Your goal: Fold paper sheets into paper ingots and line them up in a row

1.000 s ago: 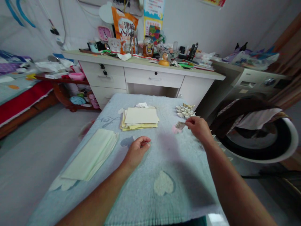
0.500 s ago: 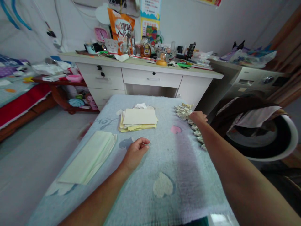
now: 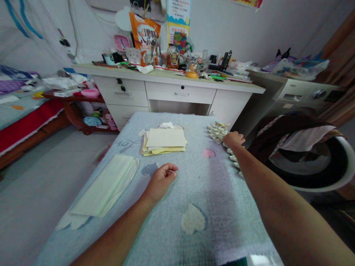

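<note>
My left hand [image 3: 163,178] hovers over or rests on the cloth-covered table [image 3: 194,192], its fingers loosely curled with a gap to the thumb and nothing in it. Farther off on the right, my right hand [image 3: 233,139] reaches to a row of small folded paper pieces [image 3: 217,132]. Its fingers are curled at the row and partly hidden, so what they grip does not show. More folded pieces [image 3: 233,158] run toward me beside the right forearm. Ahead of my left hand lies a stack of cream and yellow paper sheets [image 3: 166,137]. Long pale green folded paper [image 3: 107,186] lies to the left.
A white desk [image 3: 181,90] crowded with a jar [image 3: 173,57], an orange snack bag [image 3: 144,37] and small items stands beyond the table. On the right is a washing machine [image 3: 299,87] with clothes hanging from its door opening. A bed [image 3: 27,118] is at the left.
The view has shifted very slightly. Both hands keep nearly the same place and pose, and the papers have not moved.
</note>
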`<state>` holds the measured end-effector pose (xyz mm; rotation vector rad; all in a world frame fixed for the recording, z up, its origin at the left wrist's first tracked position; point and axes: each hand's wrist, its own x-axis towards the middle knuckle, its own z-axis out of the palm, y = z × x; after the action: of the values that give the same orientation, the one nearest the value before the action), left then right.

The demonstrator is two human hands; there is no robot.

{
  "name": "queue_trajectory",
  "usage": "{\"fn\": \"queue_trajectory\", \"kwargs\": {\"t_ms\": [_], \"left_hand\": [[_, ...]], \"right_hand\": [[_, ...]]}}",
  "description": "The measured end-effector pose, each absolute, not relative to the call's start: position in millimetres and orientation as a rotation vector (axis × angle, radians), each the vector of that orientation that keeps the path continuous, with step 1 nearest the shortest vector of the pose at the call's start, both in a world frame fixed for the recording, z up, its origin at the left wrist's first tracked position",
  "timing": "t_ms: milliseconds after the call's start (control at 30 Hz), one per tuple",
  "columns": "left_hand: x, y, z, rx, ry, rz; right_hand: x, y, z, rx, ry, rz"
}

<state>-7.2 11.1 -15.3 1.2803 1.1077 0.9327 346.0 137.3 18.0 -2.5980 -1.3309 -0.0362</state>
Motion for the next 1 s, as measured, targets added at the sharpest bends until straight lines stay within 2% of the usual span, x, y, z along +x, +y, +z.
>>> {"fn": "queue_trajectory", "kwargs": {"t_ms": [200,300,500,1000], "left_hand": [[-7.4,12.0,-15.6,1.326,1.126,0.897],[-7.1,12.1,-15.9,1.331,1.124,0.894],[-8.4,12.1,-16.2,1.329,1.123,0.947],[-16.3,21.3,-13.5,1.307,1.202,1.132]], "right_hand": [[330.0,124.2,26.7,-2.452,-1.292,-0.192],[303.6,111.8,26.2,-2.052,-1.425,-0.296],[226.6,80.2,6.5,-1.495,-1.999,0.007],[162.2,79.1,-1.9,-1.463,-2.006,-0.057]]}}
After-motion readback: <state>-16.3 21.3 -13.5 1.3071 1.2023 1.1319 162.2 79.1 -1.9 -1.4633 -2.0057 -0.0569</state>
